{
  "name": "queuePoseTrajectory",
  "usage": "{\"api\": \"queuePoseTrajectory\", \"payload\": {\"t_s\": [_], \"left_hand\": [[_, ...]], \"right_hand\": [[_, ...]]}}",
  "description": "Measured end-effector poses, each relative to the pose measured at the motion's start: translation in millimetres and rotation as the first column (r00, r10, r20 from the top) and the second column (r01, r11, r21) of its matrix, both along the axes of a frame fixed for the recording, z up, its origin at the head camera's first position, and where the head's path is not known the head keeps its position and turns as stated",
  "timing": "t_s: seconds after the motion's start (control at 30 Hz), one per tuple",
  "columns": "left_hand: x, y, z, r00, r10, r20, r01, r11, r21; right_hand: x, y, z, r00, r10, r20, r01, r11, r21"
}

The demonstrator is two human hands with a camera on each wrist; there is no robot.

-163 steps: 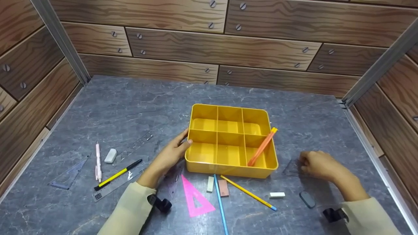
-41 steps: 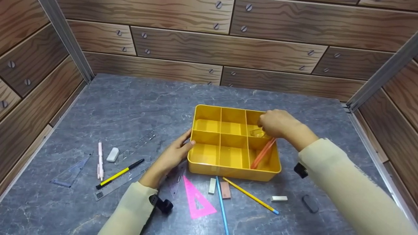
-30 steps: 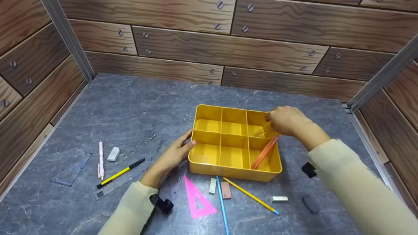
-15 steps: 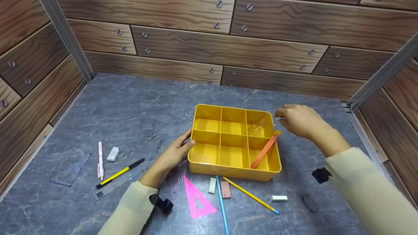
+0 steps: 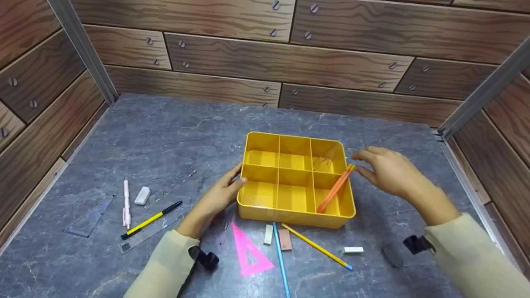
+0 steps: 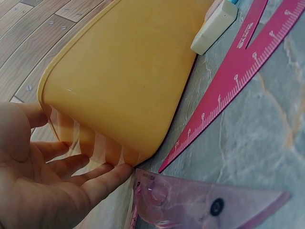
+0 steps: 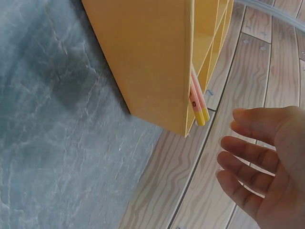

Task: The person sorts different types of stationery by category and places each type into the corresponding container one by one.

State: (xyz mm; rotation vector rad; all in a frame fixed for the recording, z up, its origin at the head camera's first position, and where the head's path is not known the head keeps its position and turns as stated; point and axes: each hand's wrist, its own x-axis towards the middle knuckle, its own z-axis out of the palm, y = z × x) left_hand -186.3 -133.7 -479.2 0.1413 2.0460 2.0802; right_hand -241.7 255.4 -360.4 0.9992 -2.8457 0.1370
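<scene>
- Head view: the yellow box [image 5: 298, 218], divided into six compartments, sits near the middle of the desk [image 5: 186, 132].
- Left hand [image 5: 216, 198]: fingers grasping the box's left wall, with the thumb over the rim and the other fingers against the outside.
- Right hand [image 5: 391, 171]: fingers released, spread and holding nothing; the hand is raised just right of the box, apart from it.
- Contents: two orange pencils [image 5: 334, 189] lean in the near right compartment, yellow ends projecting past the right rim. A transparent piece [image 5: 326, 161] stands tilted in the far right compartment; its full outline cannot be made out.
- Hazard 1: the projecting ends are near the right hand's fingertips. A low sweep of that hand would likely catch them and lever the pencils out.
- Hazard 2: a pale eraser [image 5: 268, 234], a pink eraser [image 5: 285, 240] and a blue pencil [image 5: 280, 258] lie close to the near wall. Pulling the box nearer could push them or trap them against its base.
- Hazard 3: in the left wrist view, a violet transparent piece [image 6: 190, 202] lies just beside the left fingertips; contact cannot be confirmed. A shift of grip might drag it.
- Hazard 4: loss of the left-hand hold, combined with a knock from the right, would probably slide the box left and disturb the leaning contents.
</scene>
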Motion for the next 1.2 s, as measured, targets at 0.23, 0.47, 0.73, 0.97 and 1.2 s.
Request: {"api": "queuePoseTrajectory", "payload": {"t_s": [0.23, 0.47, 0.73, 0.97, 1.2], "left_hand": [[-0.3, 0.1, -2.2, 1.0, 0.0, -0.003, 0.0, 1.0, 0.017], [-0.1, 1.0, -1.2, 1.0, -0.021, -0.021, 0.022, 0.999, 0.043], [0.0, 1.5, 0.2, 1.0, -0.008, -0.008, 0.008, 1.0, 0.017], [-0.6, 0.2, -1.4, 1.0, 0.0, -0.002, 0.0, 1.0, -0.003], [-0.1, -0.3, -1.5, 1.0, 0.003, -0.01, -0.003, 1.0, -0.008]], "right_hand": [[21.0, 4.3, -6.4, 1.0, 0.029, -0.002, -0.029, 0.999, -0.04], [41.1, 13.1, -18.5, 0.998, 0.069, -0.008, -0.069, 0.992, -0.102], [67.0, 21.3, -33.8, 0.996, 0.083, -0.028, -0.086, 0.986, -0.141], [84.1, 25.4, -45.6, 0.987, 0.131, -0.091, -0.146, 0.973, -0.18], [97.9, 27.7, -55.9, 0.988, 0.131, -0.077, -0.144, 0.968, -0.207]]}}
